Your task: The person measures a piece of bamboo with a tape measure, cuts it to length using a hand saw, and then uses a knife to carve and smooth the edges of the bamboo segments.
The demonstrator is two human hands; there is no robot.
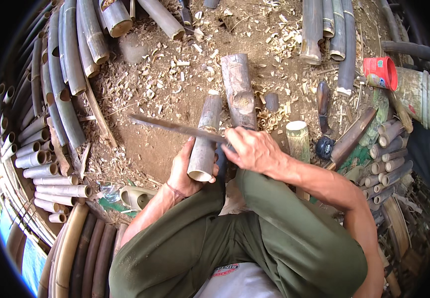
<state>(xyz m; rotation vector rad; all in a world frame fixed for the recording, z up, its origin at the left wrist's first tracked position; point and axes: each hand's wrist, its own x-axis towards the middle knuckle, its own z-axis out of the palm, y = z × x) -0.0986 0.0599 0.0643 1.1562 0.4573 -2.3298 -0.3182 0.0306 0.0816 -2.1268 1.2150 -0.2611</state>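
My left hand (182,171) is wrapped round a short grey-brown bamboo tube (206,153), whose open, hollow end points toward me. In my right hand (254,150) is a long-bladed knife (168,126), its blade reaching left across the tube's upper side. Whether the edge touches the bamboo, I cannot tell. Just beyond my hands lies a thick log (239,88) with a notch cut into it. Both hands are between and above my knees.
Bamboo poles lie at the far left (73,54) and far right (344,54). Cut tubes are stacked left (58,191) and right (391,159). A wooden-handled tool (323,102), a black round object (324,147) and a red container (385,73) sit on the right. Shavings litter the dirt floor.
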